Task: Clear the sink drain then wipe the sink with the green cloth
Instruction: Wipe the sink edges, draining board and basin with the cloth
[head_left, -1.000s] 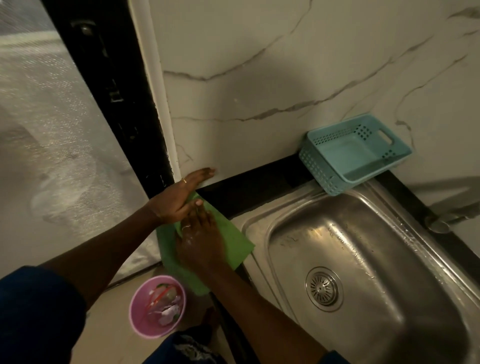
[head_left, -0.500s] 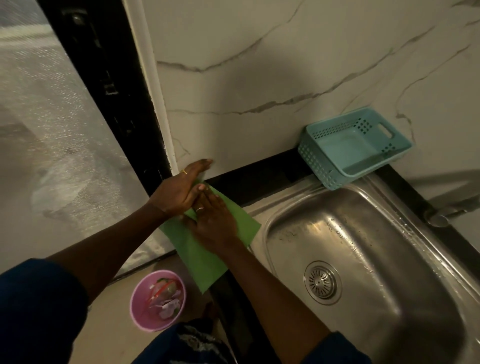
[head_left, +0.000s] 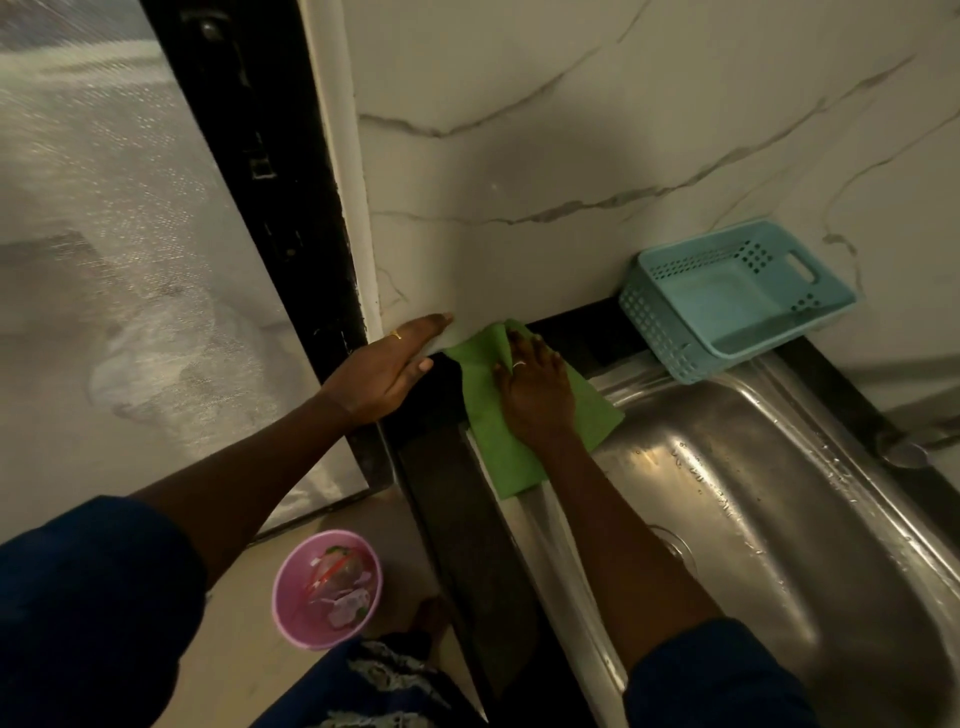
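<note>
The green cloth (head_left: 498, 431) lies spread over the black counter and the left rim of the steel sink (head_left: 779, 519). My right hand (head_left: 535, 389) presses flat on the cloth, fingers pointing toward the marble wall. Beside it, my left hand (head_left: 384, 369) rests with straight fingers at the wall's corner, off the cloth. My right forearm hides most of the sink drain (head_left: 675, 545); only its edge shows.
A light blue plastic basket (head_left: 737, 296) sits on the counter behind the sink against the wall. On the floor below stands a pink bucket (head_left: 327, 592) holding scraps. A dark door frame (head_left: 270, 208) rises at the left. The tap base (head_left: 904, 452) is at the right.
My right hand has slid the green cloth right and away, onto the counter and sink rim. My left hand has let the cloth go and stays at the wall corner.
</note>
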